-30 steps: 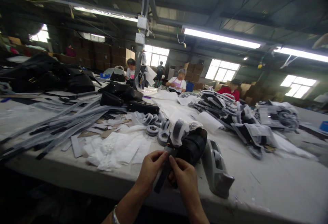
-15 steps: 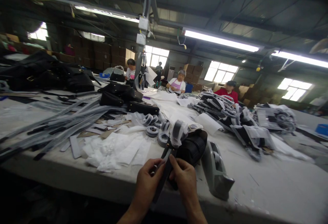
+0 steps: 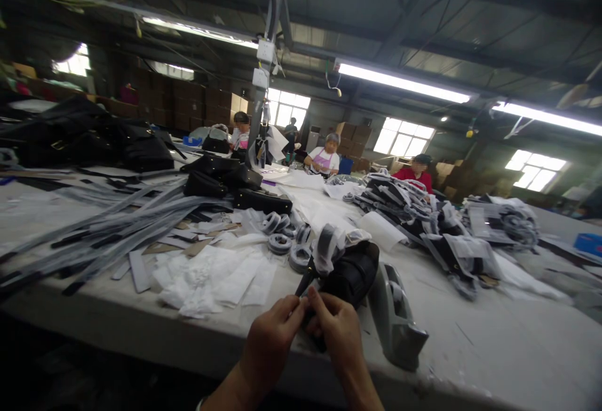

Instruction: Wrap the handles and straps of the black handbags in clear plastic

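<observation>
My left hand [image 3: 269, 343] and my right hand [image 3: 335, 330] meet at the near edge of the table [image 3: 493, 348]. Both pinch a dark strap [image 3: 305, 279] that runs up to a black bag [image 3: 350, 273] lying just beyond them. Fingertips of the two hands touch around the strap, and its lower part is hidden behind them. A roll wrapped in white paper [image 3: 329, 245] rests on top of the bag.
A grey tape dispenser [image 3: 395, 320] stands right of the bag. White paper sheets [image 3: 211, 276], coiled straps [image 3: 282, 241], long grey strips [image 3: 103, 229] and black bags [image 3: 221, 176] cover the left. Wrapped bags [image 3: 423, 210] pile up on the right. Three seated people work at the far end.
My hands have closed in on the strap, so less of it shows below them. The view has tilted slightly; nothing on the table moved.
</observation>
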`<act>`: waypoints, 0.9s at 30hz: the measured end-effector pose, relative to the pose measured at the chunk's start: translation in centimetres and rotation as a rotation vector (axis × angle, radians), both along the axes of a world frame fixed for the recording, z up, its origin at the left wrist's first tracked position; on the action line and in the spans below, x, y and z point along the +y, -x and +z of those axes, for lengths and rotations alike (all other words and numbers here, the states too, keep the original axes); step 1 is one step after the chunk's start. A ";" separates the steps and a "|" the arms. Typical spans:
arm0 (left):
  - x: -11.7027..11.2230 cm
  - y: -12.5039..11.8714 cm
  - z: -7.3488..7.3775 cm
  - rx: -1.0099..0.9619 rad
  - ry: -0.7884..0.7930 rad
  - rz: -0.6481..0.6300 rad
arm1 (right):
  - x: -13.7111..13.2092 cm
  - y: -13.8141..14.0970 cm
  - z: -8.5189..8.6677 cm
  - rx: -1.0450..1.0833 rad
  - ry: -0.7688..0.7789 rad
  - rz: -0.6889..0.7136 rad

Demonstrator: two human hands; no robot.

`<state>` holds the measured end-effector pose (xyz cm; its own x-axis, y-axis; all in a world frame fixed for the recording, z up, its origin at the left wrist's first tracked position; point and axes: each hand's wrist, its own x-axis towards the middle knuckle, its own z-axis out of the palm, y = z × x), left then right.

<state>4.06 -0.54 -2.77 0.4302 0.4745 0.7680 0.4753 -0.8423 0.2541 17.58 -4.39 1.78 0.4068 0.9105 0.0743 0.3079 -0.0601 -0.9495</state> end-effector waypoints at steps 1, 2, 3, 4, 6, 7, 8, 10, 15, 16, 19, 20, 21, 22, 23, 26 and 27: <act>-0.1 0.1 -0.1 0.009 -0.041 0.001 | -0.1 0.1 0.1 -0.044 0.004 0.002; -0.2 0.1 -0.2 0.007 -0.072 -0.003 | -0.1 0.1 0.2 -0.064 0.006 0.000; -0.4 0.1 -0.5 0.001 -0.090 -0.016 | 0.0 0.0 0.2 -0.059 0.005 -0.003; -0.7 0.1 -0.9 -0.010 -0.104 -0.040 | 0.1 -0.1 0.1 -0.027 0.002 -0.005; -1.5 0.3 -2.0 -0.046 -0.120 -0.113 | 0.3 -0.5 -0.3 0.072 0.002 -0.003; -1.9 0.5 -2.5 -0.066 -0.111 -0.166 | 0.5 -0.7 -0.5 0.121 0.005 0.000; -2.3 0.9 -2.9 -0.082 -0.086 -0.231 | 0.6 -0.9 -0.7 0.162 0.011 0.009; -3.0 1.9 -3.2 -0.126 0.016 -0.341 | 0.8 -1.4 -1.1 0.213 0.019 0.044; -2.2 3.0 -0.5 -0.420 0.646 -0.066 | 0.8 -1.9 -1.3 0.182 0.011 0.082; -1.8 2.6 0.3 -0.468 0.821 -0.059 | 0.9 -1.9 -1.2 0.143 0.005 0.081; -0.7 0.6 1.6 -0.537 1.206 -0.269 | 0.8 -1.5 -0.5 -0.046 -0.030 0.065; -0.5 0.0 1.7 -0.544 1.270 -0.326 | 0.7 -1.4 -0.3 -0.109 -0.037 0.057; -0.5 -0.6 1.6 -0.549 1.310 -0.351 | 0.5 -1.3 0.0 -0.163 -0.044 0.048; -0.5 -1.0 1.4 -0.555 1.330 -0.352 | 0.3 -1.4 0.3 -0.212 -0.055 0.033; -0.5 -1.3 1.1 -0.561 1.334 -0.339 | -0.1 -1.7 0.5 -0.263 -0.075 0.011; -0.6 -1.2 0.2 -0.586 1.290 -0.284 | -2.0 -4.3 1.1 -0.428 -0.140 -0.161; -0.6 -1.1 0.0 -0.597 1.264 -0.262 | -2.8 -5.9 1.2 -0.467 -0.149 -0.253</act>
<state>5.18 -1.15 -2.77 0.3787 0.9254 -0.0115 -0.1008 0.0536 0.9935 23.50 -7.19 2.94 0.5047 0.7541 0.4203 0.6920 -0.0622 -0.7193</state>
